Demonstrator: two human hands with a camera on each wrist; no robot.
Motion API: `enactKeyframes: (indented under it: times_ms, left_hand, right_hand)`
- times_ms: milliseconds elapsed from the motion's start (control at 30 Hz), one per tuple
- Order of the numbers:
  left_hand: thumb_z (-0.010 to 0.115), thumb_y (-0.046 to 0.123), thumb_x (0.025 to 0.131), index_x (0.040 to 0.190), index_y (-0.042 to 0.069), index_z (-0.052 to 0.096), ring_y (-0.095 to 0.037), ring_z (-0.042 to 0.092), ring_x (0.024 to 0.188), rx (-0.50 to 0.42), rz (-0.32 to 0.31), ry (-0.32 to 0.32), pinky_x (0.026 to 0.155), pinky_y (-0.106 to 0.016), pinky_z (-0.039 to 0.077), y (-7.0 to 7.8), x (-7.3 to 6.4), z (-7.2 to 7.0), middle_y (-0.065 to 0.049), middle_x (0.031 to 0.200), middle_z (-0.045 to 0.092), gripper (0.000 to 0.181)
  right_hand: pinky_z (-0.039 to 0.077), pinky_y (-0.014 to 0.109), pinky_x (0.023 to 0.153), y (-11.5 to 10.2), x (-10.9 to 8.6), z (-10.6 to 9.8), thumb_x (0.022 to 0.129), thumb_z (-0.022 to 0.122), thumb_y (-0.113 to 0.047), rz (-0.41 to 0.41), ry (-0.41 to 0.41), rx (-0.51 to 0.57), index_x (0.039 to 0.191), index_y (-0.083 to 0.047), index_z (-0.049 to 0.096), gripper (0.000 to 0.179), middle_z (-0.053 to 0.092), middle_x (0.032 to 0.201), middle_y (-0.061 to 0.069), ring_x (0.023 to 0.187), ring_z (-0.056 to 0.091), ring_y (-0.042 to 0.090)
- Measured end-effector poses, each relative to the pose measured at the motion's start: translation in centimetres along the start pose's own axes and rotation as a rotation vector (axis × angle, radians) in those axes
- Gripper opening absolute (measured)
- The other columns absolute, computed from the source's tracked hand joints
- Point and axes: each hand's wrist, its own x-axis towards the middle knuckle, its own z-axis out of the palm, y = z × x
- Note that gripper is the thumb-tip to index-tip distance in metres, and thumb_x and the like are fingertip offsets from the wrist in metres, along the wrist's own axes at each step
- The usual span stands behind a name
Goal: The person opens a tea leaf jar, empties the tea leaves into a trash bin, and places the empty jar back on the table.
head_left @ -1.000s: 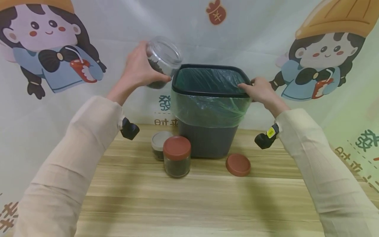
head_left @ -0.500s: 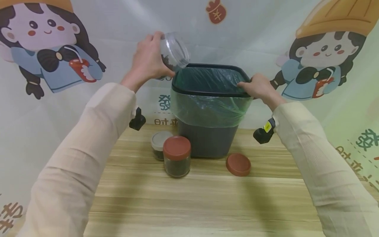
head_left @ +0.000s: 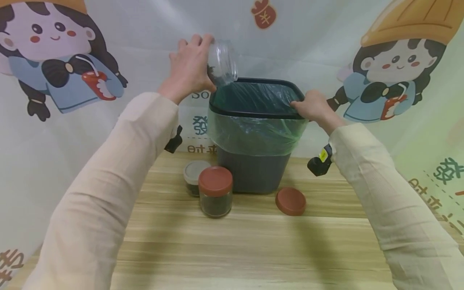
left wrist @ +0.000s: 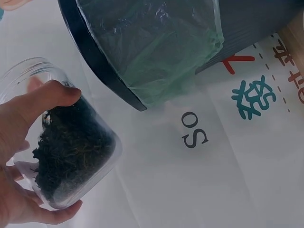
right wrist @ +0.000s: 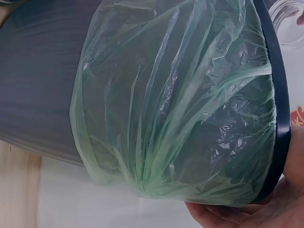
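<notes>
1. Clear jar, by the left rim of the lined bin, has swung rightward and tipped further over the last second; its mouth now faces the opening.
2. Dark leaves remain inside, so the tipping looks only partway along.
3. Left hand: a broad grip, fingers and thumb wrapped round the jar.
4. Right hand: a narrower grip, pinching the bin's right rim, unchanged.
5. Red-lidded jar and loose red lid stay on the table.
</notes>
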Motion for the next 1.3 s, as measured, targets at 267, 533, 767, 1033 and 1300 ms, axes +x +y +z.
enactKeyframes:
  times_ms: [267,533,767,1033,1300]
  left_hand:
    - [0.078,0.020,0.066,0.139,0.009,0.020,-0.039,0.028,0.121,0.107,0.044,-0.016,0.095,-0.057,0.029,0.6,0.5,0.1,-0.017,0.137,0.030,0.094]
    - [0.078,0.014,0.064,0.138,0.009,0.022,-0.042,0.022,0.125,0.236,0.101,-0.020,0.096,-0.059,0.025,1.3,1.2,0.1,-0.018,0.138,0.029,0.093]
    - [0.075,0.010,0.064,0.133,0.003,0.025,-0.041,0.025,0.123,0.367,0.131,-0.034,0.096,-0.058,0.027,2.0,1.7,0.0,-0.018,0.135,0.032,0.085]
    - [0.073,0.008,0.068,0.130,0.000,0.028,-0.039,0.028,0.121,0.499,0.176,0.023,0.096,-0.054,0.030,2.4,2.0,0.4,-0.018,0.130,0.037,0.076]
    - [0.067,0.001,0.072,0.129,-0.001,0.030,-0.039,0.029,0.122,0.601,0.236,0.065,0.097,-0.053,0.030,2.8,2.0,0.5,-0.018,0.130,0.038,0.068]
  right_hand:
    - [0.048,0.036,0.066,0.4,0.4,0.3,0.092,0.044,-0.030,0.009,0.013,0.019,0.063,-0.010,0.035,0.037,0.035,0.062,0.004,0.065,0.052,0.021]
    - [0.045,0.037,0.068,0.2,0.2,0.1,0.093,0.041,-0.027,0.014,-0.014,0.014,0.067,-0.008,0.036,0.033,0.034,0.063,0.003,0.061,0.047,0.017]
    - [0.043,0.031,0.060,0.2,0.2,0.0,0.093,0.041,-0.028,0.014,-0.012,0.011,0.062,-0.009,0.034,0.037,0.030,0.054,-0.001,0.052,0.044,0.014]
    - [0.045,0.032,0.060,0.3,0.3,0.1,0.093,0.042,-0.028,0.013,-0.004,0.007,0.060,-0.010,0.033,0.038,0.028,0.051,-0.002,0.050,0.045,0.013]
    - [0.044,0.031,0.059,0.4,0.3,0.2,0.092,0.043,-0.028,0.016,-0.004,0.010,0.058,-0.011,0.032,0.039,0.026,0.050,-0.003,0.049,0.043,0.013]
